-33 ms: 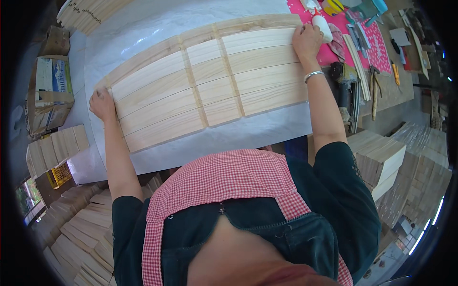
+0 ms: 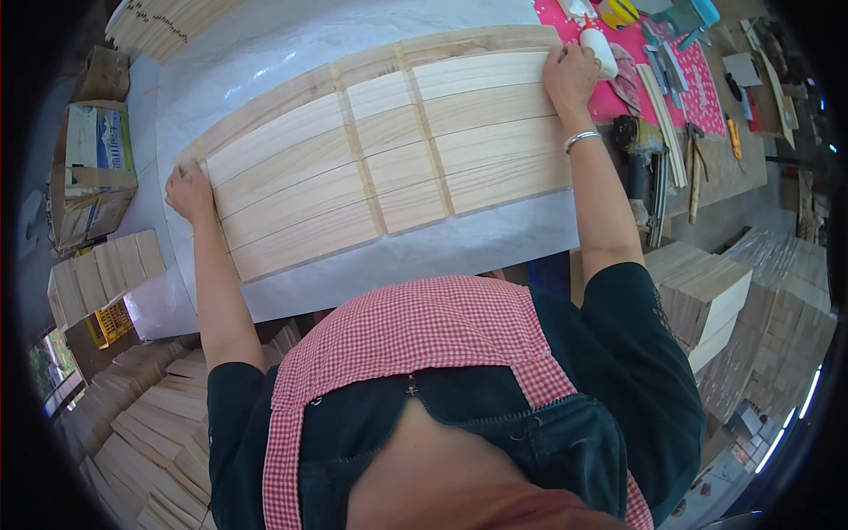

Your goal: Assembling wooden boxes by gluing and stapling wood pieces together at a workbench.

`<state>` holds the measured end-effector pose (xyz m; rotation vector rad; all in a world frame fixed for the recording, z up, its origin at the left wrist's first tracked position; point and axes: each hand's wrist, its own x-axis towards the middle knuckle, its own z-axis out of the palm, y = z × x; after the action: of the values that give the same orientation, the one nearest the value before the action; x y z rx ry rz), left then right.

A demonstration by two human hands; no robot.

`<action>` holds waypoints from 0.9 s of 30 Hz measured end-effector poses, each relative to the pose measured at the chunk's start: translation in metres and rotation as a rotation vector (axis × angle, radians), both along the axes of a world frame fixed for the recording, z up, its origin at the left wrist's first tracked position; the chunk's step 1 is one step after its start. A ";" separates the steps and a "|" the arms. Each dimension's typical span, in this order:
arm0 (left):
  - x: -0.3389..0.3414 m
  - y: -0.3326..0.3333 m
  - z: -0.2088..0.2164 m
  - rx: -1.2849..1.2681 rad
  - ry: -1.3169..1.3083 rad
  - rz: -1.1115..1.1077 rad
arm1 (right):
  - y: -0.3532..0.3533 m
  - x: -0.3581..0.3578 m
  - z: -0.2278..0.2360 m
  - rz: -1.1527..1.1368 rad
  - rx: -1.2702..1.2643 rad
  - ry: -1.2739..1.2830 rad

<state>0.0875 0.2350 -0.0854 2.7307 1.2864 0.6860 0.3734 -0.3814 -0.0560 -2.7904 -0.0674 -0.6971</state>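
Note:
A wide panel of pale wooden boards lies flat on the white table top, its boards side by side with thin seams between them. Two narrow cross strips run over it from far to near. At the panel's left end, my left hand has its fingers curled on the far corner. My right hand grips the far right corner, next to a white glue bottle with a red tip. Undersides of the fingers are hidden in both hands.
A pink cloth with a yellow tub and metal strips lies at the far right. Pliers and an orange-handled tool are beyond my right forearm. Stacked wood blocks stand right, cut boards lower left, and a cardboard box left.

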 end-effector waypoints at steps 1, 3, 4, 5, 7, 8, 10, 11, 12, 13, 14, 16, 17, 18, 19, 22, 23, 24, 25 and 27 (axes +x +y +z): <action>0.003 -0.003 -0.001 -0.002 0.005 0.005 | -0.002 0.001 -0.001 0.005 -0.002 0.005; 0.006 -0.006 0.002 -0.028 -0.012 -0.020 | -0.002 0.003 -0.002 -0.028 -0.031 0.019; 0.006 -0.006 0.004 -0.038 -0.019 -0.029 | -0.001 0.004 -0.003 -0.041 -0.043 0.027; 0.005 -0.008 0.005 -0.049 -0.026 -0.038 | 0.000 0.004 -0.005 -0.054 -0.056 0.035; 0.002 -0.009 0.006 -0.022 -0.010 -0.010 | 0.004 0.004 -0.007 -0.045 -0.048 0.036; 0.003 -0.010 0.004 -0.003 -0.002 -0.001 | 0.003 0.004 -0.007 -0.055 -0.045 0.028; 0.001 -0.009 0.003 0.037 0.014 0.016 | 0.005 0.004 -0.008 -0.078 -0.039 0.012; 0.002 -0.009 0.003 0.036 0.015 0.024 | 0.004 0.005 -0.007 -0.070 -0.040 0.013; 0.003 -0.009 0.003 0.051 0.023 -0.002 | 0.002 0.006 -0.006 -0.061 -0.047 0.015; 0.003 -0.008 0.003 0.065 0.029 -0.030 | 0.001 0.006 -0.005 -0.054 -0.054 0.016; 0.003 -0.009 0.004 0.078 0.034 -0.060 | -0.001 0.005 -0.004 -0.049 -0.061 0.016; 0.004 -0.009 0.004 0.090 0.026 -0.104 | -0.006 0.000 0.000 -0.059 -0.071 0.003; 0.002 -0.009 0.004 0.066 0.030 -0.080 | -0.007 -0.008 -0.001 -0.032 -0.031 0.017; 0.002 -0.011 0.002 0.040 0.029 -0.059 | -0.009 -0.014 0.000 -0.007 0.008 0.025; 0.004 -0.011 0.002 0.017 0.027 -0.040 | -0.010 -0.019 0.002 0.018 0.049 0.030; 0.006 -0.023 0.002 0.039 0.006 -0.005 | -0.032 -0.064 0.033 0.076 0.020 -0.163; 0.004 -0.027 0.005 0.089 0.000 0.019 | -0.048 -0.089 0.037 0.060 0.022 -0.171; 0.002 -0.031 0.007 0.140 -0.004 0.045 | -0.071 -0.112 0.040 -0.034 -0.090 -0.153; 0.004 -0.035 0.013 0.192 -0.015 0.068 | -0.091 -0.128 0.042 -0.133 -0.198 -0.136; 0.013 -0.057 0.022 0.257 -0.034 -0.083 | -0.120 -0.150 0.036 -0.179 -0.168 -0.055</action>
<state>0.1004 0.1778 -0.0637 2.9357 1.1426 0.9456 0.2235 -0.5012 -0.0196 -2.9640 0.1198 -0.8466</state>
